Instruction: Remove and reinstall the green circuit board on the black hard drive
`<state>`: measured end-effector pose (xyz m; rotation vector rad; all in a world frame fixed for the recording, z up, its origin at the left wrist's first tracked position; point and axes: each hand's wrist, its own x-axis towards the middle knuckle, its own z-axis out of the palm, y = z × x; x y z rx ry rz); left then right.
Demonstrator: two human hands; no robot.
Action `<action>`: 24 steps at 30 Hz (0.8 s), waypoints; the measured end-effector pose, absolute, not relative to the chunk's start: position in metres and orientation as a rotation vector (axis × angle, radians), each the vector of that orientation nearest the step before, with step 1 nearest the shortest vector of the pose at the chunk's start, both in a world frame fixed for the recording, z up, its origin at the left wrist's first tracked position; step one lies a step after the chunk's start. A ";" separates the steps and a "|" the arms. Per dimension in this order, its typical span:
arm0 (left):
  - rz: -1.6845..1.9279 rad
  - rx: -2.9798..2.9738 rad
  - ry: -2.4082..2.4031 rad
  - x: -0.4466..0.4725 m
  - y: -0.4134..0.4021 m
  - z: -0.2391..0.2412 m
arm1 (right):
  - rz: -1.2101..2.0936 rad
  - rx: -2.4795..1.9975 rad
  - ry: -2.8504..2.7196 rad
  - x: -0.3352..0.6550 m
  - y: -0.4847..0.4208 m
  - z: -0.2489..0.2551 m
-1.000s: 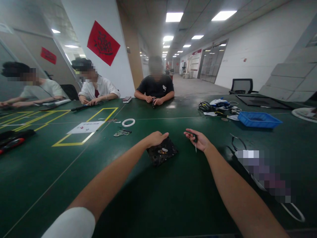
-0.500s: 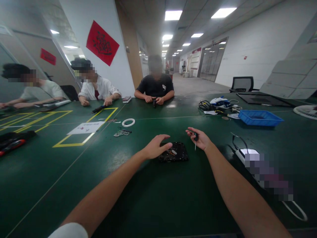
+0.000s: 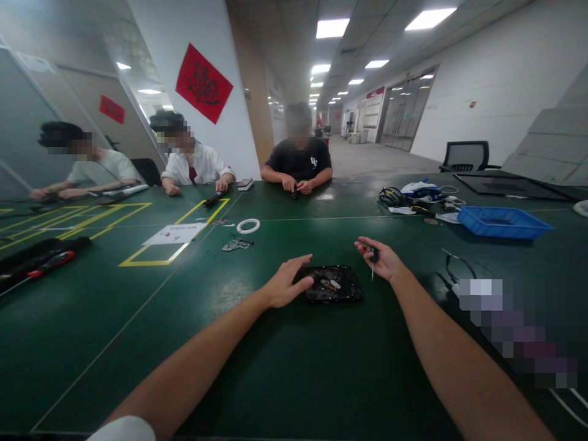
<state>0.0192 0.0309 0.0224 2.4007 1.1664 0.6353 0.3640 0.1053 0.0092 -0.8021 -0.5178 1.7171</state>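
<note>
A black opened hard drive [image 3: 335, 284] lies flat on the green table [image 3: 285, 361] in front of me. My left hand [image 3: 287, 283] rests on its left edge, fingers spread and lightly curled over the casing. To the drive's right, my right hand [image 3: 382, 259] is closed on a small screwdriver [image 3: 373, 257], its thin shaft pointing down just above the table. A small green circuit board [image 3: 237, 245] and a white tape ring [image 3: 248, 226] lie further back on the left.
Across the table sit three people, their hands on small items. A blue tray [image 3: 503, 222] and a cable pile [image 3: 413, 197] are at the back right. A white sheet [image 3: 175, 233] lies in a yellow-taped rectangle. Red-handled tools [image 3: 43, 264] lie far left.
The hard drive has been turned from a tilted position to lie square in front of me. My left hand slid from its top edge to its left edge. The view shifted slightly left.
</note>
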 end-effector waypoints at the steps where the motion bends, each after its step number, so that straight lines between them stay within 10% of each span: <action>1: 0.678 2.384 1.308 0.009 0.041 0.020 | 1.717 -0.806 -0.521 0.364 0.105 0.010; 8: 0.754 1.983 2.526 -0.106 0.109 0.006 | 1.715 -0.798 -0.523 0.360 0.103 0.010; 24: 1.097 1.858 2.485 -0.132 0.120 -0.002 | 1.694 -0.814 -0.532 0.360 0.103 0.010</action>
